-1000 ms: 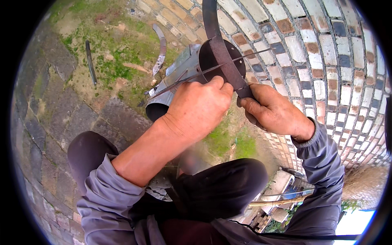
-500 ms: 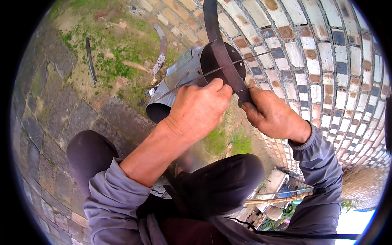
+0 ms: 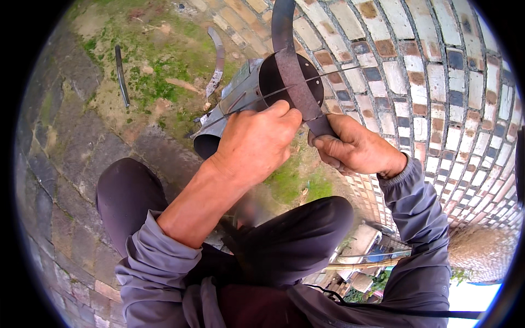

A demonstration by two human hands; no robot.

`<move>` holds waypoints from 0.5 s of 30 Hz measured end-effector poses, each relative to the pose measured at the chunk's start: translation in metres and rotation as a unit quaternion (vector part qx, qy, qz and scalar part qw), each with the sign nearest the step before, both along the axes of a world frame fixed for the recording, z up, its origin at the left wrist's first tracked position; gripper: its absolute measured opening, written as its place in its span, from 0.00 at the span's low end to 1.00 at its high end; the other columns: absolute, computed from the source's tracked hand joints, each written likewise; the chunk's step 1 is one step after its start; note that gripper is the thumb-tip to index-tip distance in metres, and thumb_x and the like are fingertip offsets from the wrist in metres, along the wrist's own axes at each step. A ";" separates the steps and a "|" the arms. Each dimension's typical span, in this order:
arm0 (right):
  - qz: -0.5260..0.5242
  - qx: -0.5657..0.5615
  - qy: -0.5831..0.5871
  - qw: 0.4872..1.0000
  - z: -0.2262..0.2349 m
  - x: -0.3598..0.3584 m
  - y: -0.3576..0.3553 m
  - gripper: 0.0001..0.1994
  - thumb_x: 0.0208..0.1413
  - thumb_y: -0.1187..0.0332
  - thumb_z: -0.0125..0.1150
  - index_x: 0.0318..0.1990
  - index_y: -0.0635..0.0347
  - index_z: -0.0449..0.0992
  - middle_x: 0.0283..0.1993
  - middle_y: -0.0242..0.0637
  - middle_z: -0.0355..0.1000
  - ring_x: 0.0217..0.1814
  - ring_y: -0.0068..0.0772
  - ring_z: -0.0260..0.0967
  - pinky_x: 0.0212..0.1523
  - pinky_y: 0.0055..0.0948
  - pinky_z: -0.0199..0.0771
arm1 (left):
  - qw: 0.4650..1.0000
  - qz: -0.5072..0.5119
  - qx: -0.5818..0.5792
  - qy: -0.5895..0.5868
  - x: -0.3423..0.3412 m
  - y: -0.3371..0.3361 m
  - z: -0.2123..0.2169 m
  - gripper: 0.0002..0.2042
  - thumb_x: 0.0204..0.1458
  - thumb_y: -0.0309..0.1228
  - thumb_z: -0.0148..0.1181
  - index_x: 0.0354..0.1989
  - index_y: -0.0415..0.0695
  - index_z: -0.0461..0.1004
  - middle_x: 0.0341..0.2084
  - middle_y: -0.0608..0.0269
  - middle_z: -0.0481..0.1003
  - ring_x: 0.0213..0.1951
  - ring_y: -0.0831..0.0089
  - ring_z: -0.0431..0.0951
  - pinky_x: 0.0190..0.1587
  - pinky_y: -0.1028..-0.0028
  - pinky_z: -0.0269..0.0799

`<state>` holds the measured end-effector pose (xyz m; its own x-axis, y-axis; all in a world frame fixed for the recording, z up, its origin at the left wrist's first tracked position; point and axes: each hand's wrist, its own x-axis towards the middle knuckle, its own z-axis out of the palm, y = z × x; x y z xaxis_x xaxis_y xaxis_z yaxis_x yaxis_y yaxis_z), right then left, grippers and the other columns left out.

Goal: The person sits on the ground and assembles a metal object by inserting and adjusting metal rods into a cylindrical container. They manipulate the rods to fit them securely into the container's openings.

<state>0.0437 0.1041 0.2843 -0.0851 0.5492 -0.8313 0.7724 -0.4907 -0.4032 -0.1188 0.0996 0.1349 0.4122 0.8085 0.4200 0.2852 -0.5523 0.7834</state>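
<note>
My right hand grips the lower end of a long, dark, curved metal strip, thumb on top. The strip runs up past the top of the view. Close beside its edge, my left hand is closed; what its fingers hold is hidden beneath them. Behind the strip lies a grey sheet-metal pipe, with small holes near the rim of its dark round opening. A thin metal rod passes slantwise across the opening and close by the left knuckles. Where the strip crosses it, the two look to touch.
Two more curved strips lie on the mossy ground: a dark one at the left and a rusty one beyond the pipe. A brick wall rises along the right. Stone paving spreads at the left; my knees are bent below.
My right hand and the strip's lower end have shifted a little left and down, and the strip's angle has changed slightly. My left hand has moved slightly left, still closed.
</note>
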 end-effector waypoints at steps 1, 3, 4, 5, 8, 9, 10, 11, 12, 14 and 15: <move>0.019 0.021 -0.013 1.000 -0.005 0.002 0.001 0.08 0.65 0.68 0.52 0.40 0.66 0.69 0.22 0.33 0.64 0.22 0.22 0.62 0.24 0.28 0.63 | 1.000 -0.003 -0.002 0.003 0.001 0.002 -0.003 0.11 0.39 0.26 0.67 0.30 0.43 0.70 0.29 0.60 0.72 0.26 0.54 0.81 0.28 0.60 0.78; 0.034 0.041 -0.024 0.998 -0.015 0.006 0.002 0.09 0.63 0.69 0.54 0.39 0.68 0.70 0.21 0.38 0.66 0.23 0.29 0.64 0.26 0.34 0.66 | 1.000 0.001 -0.004 -0.008 0.001 0.005 -0.007 0.11 0.39 0.25 0.66 0.30 0.44 0.70 0.29 0.60 0.72 0.26 0.54 0.80 0.28 0.60 0.78; 0.083 0.083 -0.032 0.993 -0.015 0.005 0.001 0.09 0.62 0.69 0.54 0.38 0.69 0.69 0.22 0.43 0.66 0.24 0.36 0.66 0.27 0.38 0.66 | 1.000 0.002 -0.004 -0.008 0.000 0.005 -0.006 0.11 0.39 0.25 0.66 0.30 0.44 0.70 0.29 0.60 0.72 0.26 0.54 0.80 0.28 0.60 0.78; 0.132 0.124 -0.041 0.983 -0.017 0.005 0.000 0.09 0.61 0.69 0.55 0.38 0.69 0.69 0.23 0.47 0.67 0.25 0.44 0.67 0.28 0.41 0.67 | 1.000 0.005 -0.003 -0.010 -0.001 0.004 -0.005 0.11 0.39 0.25 0.66 0.30 0.44 0.70 0.28 0.60 0.72 0.26 0.54 0.80 0.28 0.61 0.78; 0.195 0.204 -0.068 0.957 -0.026 0.012 -0.011 0.08 0.62 0.71 0.54 0.40 0.69 0.69 0.26 0.44 0.67 0.27 0.37 0.67 0.29 0.36 0.66 | 1.000 0.009 -0.006 -0.008 0.000 0.002 -0.001 0.08 0.42 0.23 0.64 0.31 0.44 0.72 0.27 0.60 0.71 0.25 0.56 0.78 0.27 0.62 0.76; 0.219 0.241 -0.084 0.942 -0.028 0.012 -0.015 0.08 0.61 0.72 0.54 0.40 0.69 0.69 0.27 0.46 0.67 0.28 0.40 0.68 0.31 0.37 0.67 | 1.000 0.010 -0.008 -0.005 0.000 0.002 -0.001 0.07 0.45 0.22 0.63 0.32 0.44 0.74 0.26 0.60 0.70 0.25 0.56 0.77 0.26 0.63 0.74; 0.218 0.239 -0.084 0.943 -0.028 0.008 -0.015 0.08 0.61 0.72 0.54 0.40 0.69 0.69 0.27 0.46 0.67 0.28 0.40 0.68 0.31 0.37 0.67 | 1.000 0.009 -0.010 -0.005 -0.001 0.001 -0.001 0.07 0.45 0.22 0.63 0.32 0.44 0.74 0.26 0.60 0.70 0.25 0.56 0.77 0.26 0.63 0.74; 0.220 0.235 -0.105 0.941 -0.025 0.002 -0.014 0.08 0.60 0.72 0.55 0.40 0.70 0.69 0.30 0.51 0.68 0.31 0.47 0.68 0.32 0.40 0.66 | 1.000 0.001 -0.017 -0.003 -0.002 0.001 -0.001 0.07 0.45 0.21 0.63 0.32 0.44 0.74 0.26 0.60 0.70 0.25 0.57 0.77 0.26 0.63 0.74; 0.221 0.230 -0.127 0.939 -0.024 -0.002 -0.014 0.08 0.59 0.72 0.55 0.39 0.71 0.68 0.32 0.56 0.68 0.33 0.54 0.68 0.33 0.43 0.66 | 1.000 -0.007 -0.025 -0.001 -0.003 0.001 -0.002 0.08 0.44 0.21 0.63 0.33 0.44 0.74 0.26 0.60 0.70 0.25 0.57 0.77 0.25 0.63 0.73; 0.236 0.253 -0.130 0.929 -0.023 -0.004 -0.013 0.09 0.59 0.72 0.55 0.38 0.72 0.66 0.31 0.59 0.68 0.34 0.61 0.67 0.34 0.48 0.66 | 1.000 -0.004 -0.019 -0.001 0.000 0.002 -0.002 0.08 0.44 0.21 0.62 0.32 0.44 0.74 0.26 0.60 0.70 0.24 0.57 0.77 0.25 0.62 0.74; 0.253 0.275 -0.130 0.918 -0.023 -0.004 -0.013 0.10 0.58 0.72 0.55 0.37 0.72 0.64 0.30 0.62 0.68 0.36 0.68 0.67 0.35 0.53 0.65 | 1.000 0.001 -0.015 0.000 0.002 0.002 -0.003 0.08 0.43 0.20 0.62 0.32 0.43 0.73 0.26 0.60 0.70 0.24 0.58 0.77 0.25 0.62 0.74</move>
